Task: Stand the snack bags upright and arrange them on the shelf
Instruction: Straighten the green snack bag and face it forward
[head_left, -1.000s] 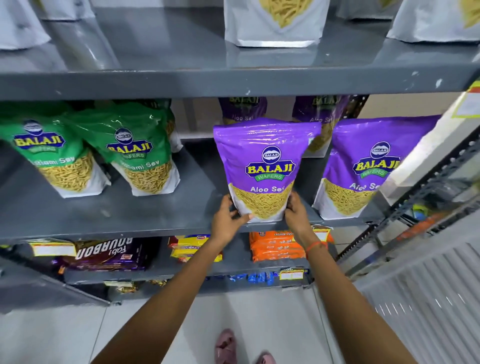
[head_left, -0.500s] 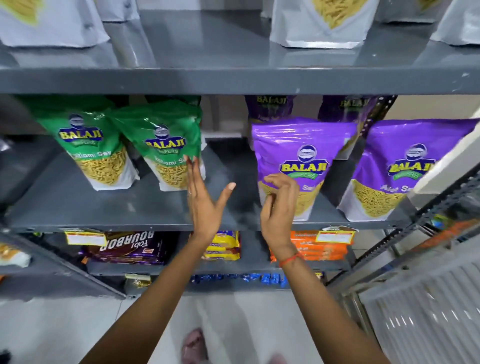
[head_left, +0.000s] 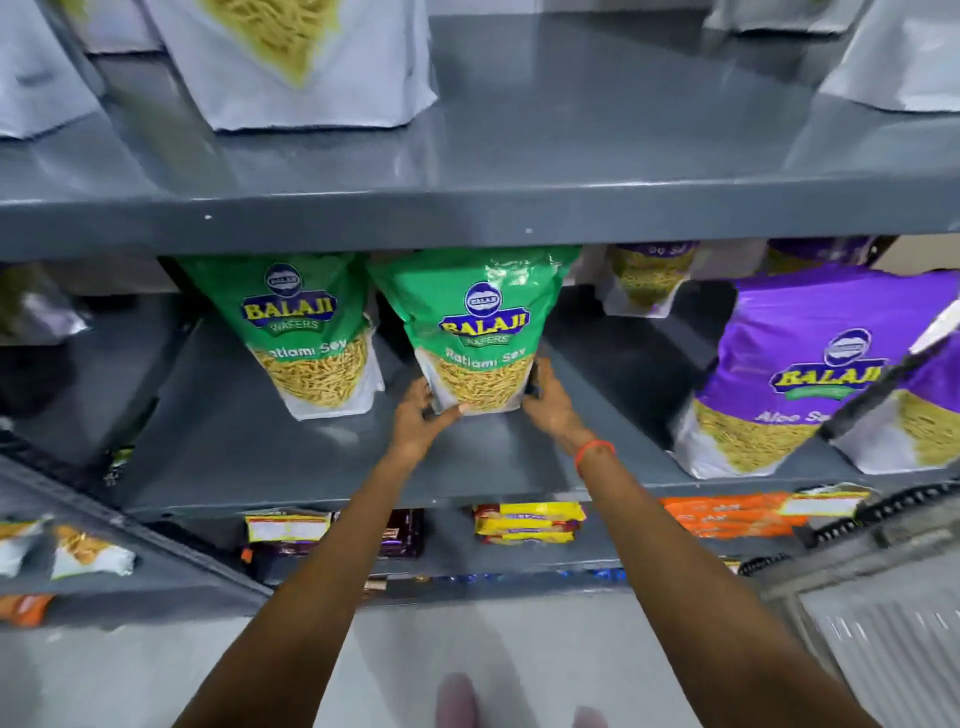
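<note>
Where the grey metal shelf (head_left: 270, 457) carries upright Balaji pouches, a purple Aloo Sev bag (head_left: 779, 379) stands at right and a green Ratlami Sev bag (head_left: 480, 327) mid-shelf, its base clamped between left hand (head_left: 418, 421) and right hand (head_left: 550, 402).

Biscuit packs (head_left: 527, 522) below; grey floor (head_left: 467, 649)
</note>
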